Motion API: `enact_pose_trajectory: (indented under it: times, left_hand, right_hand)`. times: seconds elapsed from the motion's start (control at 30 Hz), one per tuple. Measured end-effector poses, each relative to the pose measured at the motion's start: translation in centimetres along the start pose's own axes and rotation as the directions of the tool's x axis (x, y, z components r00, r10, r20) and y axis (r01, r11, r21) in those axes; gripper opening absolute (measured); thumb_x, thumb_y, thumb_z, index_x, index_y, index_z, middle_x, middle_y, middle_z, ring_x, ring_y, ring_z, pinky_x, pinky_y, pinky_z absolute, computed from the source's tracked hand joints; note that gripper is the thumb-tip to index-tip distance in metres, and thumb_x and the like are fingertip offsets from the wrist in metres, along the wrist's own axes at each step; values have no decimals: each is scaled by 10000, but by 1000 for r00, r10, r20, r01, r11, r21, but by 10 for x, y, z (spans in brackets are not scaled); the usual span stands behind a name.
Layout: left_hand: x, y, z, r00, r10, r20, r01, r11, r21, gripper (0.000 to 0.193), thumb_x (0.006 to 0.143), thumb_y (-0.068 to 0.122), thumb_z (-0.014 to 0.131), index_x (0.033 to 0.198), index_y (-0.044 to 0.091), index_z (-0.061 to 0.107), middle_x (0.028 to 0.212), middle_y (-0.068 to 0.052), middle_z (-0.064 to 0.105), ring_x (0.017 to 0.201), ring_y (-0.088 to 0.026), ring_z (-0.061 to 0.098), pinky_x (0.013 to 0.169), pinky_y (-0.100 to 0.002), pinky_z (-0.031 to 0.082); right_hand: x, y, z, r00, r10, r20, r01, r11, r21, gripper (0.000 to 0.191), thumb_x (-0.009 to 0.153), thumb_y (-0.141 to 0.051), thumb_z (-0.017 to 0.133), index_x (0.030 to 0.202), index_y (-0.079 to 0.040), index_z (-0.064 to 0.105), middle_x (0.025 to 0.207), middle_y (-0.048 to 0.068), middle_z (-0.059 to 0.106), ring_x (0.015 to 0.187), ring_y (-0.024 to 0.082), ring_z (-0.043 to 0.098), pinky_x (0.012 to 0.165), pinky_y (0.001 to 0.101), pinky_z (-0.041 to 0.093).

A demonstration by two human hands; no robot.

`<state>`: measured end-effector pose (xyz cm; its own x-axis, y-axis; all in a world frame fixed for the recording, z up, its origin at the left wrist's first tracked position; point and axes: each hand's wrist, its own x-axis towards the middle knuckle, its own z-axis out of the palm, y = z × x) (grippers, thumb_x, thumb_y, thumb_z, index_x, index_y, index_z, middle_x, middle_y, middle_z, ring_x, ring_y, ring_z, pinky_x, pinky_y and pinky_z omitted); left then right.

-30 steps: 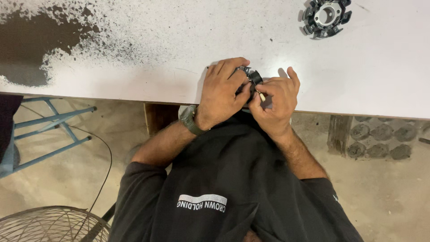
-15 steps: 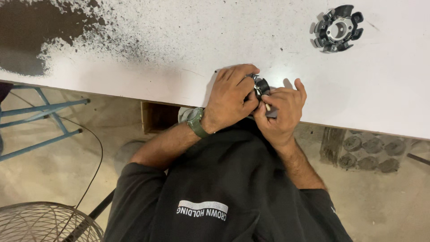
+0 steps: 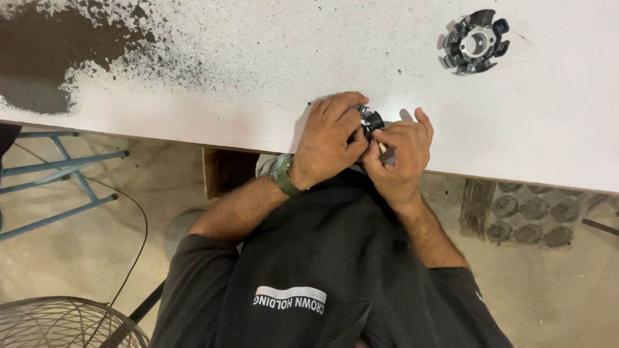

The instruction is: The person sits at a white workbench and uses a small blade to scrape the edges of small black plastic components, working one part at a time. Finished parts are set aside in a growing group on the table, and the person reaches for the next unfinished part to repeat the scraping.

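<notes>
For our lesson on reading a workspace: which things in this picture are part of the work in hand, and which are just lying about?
In hand:
left hand
right hand
small black part gripped between both
white table under the hands

Lying about:
black ring-shaped part further along the table
blue frame
wire fan guard

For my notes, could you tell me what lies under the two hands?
Between the left hand and right hand a small black part shows, over the white table. Its lower half is covered by fingers.
</notes>
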<state>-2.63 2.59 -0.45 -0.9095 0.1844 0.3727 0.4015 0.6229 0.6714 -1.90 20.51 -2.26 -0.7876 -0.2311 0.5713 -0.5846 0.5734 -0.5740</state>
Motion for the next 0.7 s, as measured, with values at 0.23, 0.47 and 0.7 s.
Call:
enact_pose_trajectory:
  times: [0.23,0.47,0.7]
  left_hand:
    - [0,1,-15,998,60,-31,-58,997,49,232,906,149,756,1091,46,662,1347,-110,574,1219,-316,584,1021,-468,477]
    - [10,1,-26,995,96,39,-101,982,159,145,952,110,736,1082,72,685,1361,-79,591,1239,-290,591,1043,-456,480]
    - [9,5,-33,956,208,209,-244,955,169,170,895,90,710,1060,62,678,1382,-129,553,1267,-326,583,1040,-468,494]
  right_hand:
    - [-4,-1,-4,993,29,-111,-21,997,73,269,859,47,726,1080,-39,601,1023,115,647,1031,303,646,1232,556,335]
    - [0,-4,-3,995,66,-81,-66,998,3,263,849,47,735,1055,-59,613,1035,110,658,1036,293,642,1235,549,338]
    - [0,-2,-3,997,66,-49,-65,998,4,263,858,37,739,1075,-54,621,1040,120,654,1047,303,634,1238,550,333]
